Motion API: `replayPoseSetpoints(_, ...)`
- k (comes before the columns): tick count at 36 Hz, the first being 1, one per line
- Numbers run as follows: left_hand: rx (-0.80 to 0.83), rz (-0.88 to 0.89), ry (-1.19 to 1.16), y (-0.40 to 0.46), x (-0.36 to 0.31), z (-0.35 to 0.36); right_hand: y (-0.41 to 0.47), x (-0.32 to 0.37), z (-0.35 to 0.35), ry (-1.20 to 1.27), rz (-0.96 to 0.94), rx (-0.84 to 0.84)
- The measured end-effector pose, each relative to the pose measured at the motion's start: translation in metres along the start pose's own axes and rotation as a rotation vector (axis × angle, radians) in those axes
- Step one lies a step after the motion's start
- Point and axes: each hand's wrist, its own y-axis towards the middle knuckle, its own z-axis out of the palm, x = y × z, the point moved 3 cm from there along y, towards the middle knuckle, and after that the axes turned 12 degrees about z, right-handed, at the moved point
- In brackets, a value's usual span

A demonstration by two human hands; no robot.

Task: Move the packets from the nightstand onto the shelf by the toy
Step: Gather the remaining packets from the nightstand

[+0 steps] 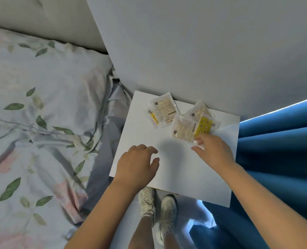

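Observation:
Several clear packets lie on the white nightstand point(140, 133) near the wall. One group point(164, 110) with a beige card and a small yellow strip sits at the back left. A second pile point(190, 123), with a yellow dotted packet point(203, 125) on top, lies at the back right. My right hand point(214, 151) reaches the near edge of that pile, fingertips touching the yellow packet, fingers apart. My left hand point(138, 162) hovers over the nightstand's front left, fingers loosely curled and holding nothing. No shelf or toy is in view.
A bed with a leaf-patterned pillow point(46, 90) and duvet lies to the left. A blue curtain point(278, 159) hangs against the nightstand's right side. A white wall point(203, 51) stands behind. My feet in pale shoes point(158, 209) stand below the front edge.

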Motion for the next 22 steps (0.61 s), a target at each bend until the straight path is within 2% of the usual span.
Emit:
replayPoseSetpoints(6,0.051,-0.020,0.023,0.022,0.022,0.018,0.049,0.029,0.016,-0.005,-0.056,-0.082)
replayPoseSetpoints(14,0.038,-0.055,-0.021,0.036,0.034,0.019,0.090,0.040,0.031,-0.265,-0.028,-0.041)
replayPoseSetpoints(19,-0.002,-0.111,-0.377,0.045,0.028,0.030,0.094,0.036,0.050,-0.316,0.012,-0.033)
replayPoseSetpoints(22,-0.048,-0.140,-0.512,0.053,0.023,0.036,0.093,0.037,0.055,-0.394,-0.011,-0.090)
